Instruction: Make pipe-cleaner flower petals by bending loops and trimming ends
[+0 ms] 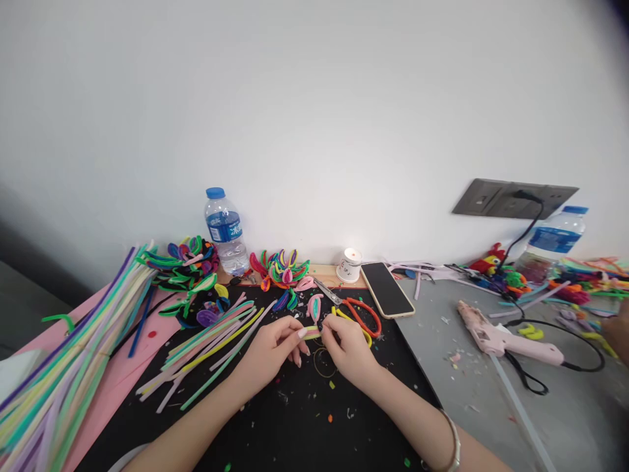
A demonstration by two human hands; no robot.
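Note:
My left hand (pixel 280 347) pinches the left end of a short pink and yellow-green pipe-cleaner piece (pixel 311 333). At its right end, my right hand (pixel 346 341) has thumb and forefinger closed on it. The piece lies level between the fingertips, above the black mat (pixel 295 419). Just beyond it is a pink and teal pipe-cleaner loop (pixel 314 307). Scissors with orange handles (pixel 363 316) lie behind my right hand, next to a yellow handle-like loop partly hidden by that hand.
Loose pipe cleaners (pixel 211 347) lie left of my hands, a larger bundle (pixel 83 354) farther left. Behind stand a water bottle (pixel 226 233), colourful petal shapes (pixel 282 269), a paper cup (pixel 349 265) and a phone (pixel 388 290). A corded glue gun (pixel 511 341) lies right; a person's hand shows at the right edge.

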